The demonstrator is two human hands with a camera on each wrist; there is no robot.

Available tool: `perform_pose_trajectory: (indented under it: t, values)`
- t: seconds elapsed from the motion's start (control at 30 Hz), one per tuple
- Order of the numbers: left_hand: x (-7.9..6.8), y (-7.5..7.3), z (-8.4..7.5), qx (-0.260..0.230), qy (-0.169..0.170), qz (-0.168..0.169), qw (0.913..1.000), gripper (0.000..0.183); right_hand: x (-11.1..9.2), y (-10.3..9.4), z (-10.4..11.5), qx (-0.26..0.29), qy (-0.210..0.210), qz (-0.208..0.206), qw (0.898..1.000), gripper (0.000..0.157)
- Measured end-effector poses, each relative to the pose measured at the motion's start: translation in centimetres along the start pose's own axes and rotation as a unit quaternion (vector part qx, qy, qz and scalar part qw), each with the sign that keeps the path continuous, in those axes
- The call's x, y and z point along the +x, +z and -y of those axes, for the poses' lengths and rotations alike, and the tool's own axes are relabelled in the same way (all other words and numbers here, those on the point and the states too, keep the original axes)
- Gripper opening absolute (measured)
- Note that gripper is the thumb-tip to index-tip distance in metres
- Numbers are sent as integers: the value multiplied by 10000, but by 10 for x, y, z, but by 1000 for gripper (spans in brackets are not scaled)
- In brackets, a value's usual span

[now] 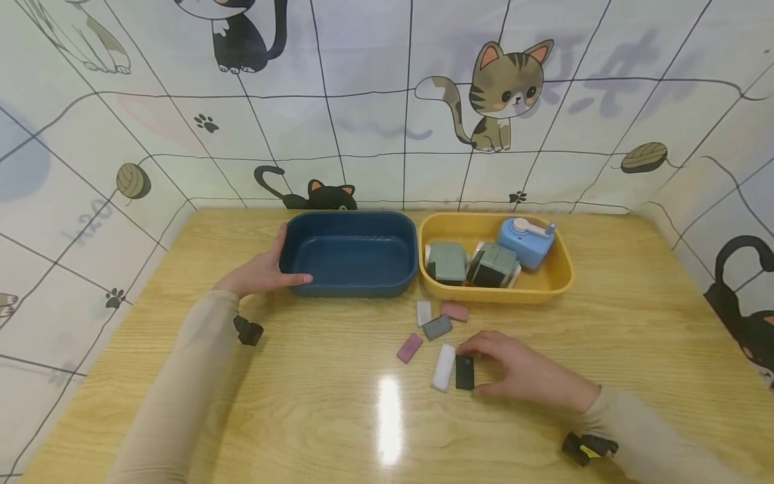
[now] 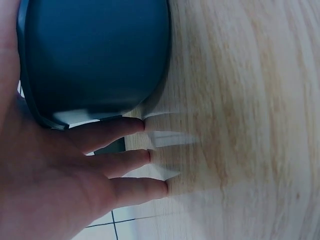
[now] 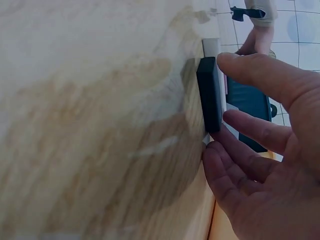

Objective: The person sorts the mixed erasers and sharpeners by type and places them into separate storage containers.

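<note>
My left hand [image 1: 261, 270] rests at the left end of a dark blue rectangular bin [image 1: 351, 292]. Its thumb lies over the front rim; in the left wrist view the fingers [image 2: 125, 163] are straight beside the bin's outer wall. My right hand [image 1: 525, 371] hovers around a small black rectangular block [image 1: 465, 374] lying flat on the table. In the right wrist view the thumb [image 3: 245, 64] and fingers are spread near opposite ends of the black block [image 3: 212, 95]; contact is unclear. A long white block [image 1: 444, 368] lies just left of it.
Near the bins lie a purple block [image 1: 410, 348], a grey block [image 1: 438, 328], a small white block [image 1: 424, 313] and a pink block [image 1: 455, 311]. A yellow bin [image 1: 559, 282] holds two grey-green objects [image 1: 447, 261] and a blue box with a crank [image 1: 527, 243].
</note>
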State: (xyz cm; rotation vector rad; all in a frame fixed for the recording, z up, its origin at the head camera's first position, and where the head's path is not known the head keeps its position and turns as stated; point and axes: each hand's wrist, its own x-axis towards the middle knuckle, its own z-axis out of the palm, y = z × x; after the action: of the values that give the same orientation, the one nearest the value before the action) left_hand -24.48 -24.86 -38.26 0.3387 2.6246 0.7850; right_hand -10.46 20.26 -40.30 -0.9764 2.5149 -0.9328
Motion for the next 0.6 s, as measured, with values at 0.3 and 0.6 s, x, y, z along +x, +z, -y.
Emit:
perform_pose_trajectory:
  t: [0.3,0.6]
  values:
    - [2,3,3,-103,2,-88,9999,123,-2,5,1,-249,149,-50,9996,58]
    - [-4,4,8,-588,151,-83,9981,121,-3,9,0,-475,13,-100,9988,58]
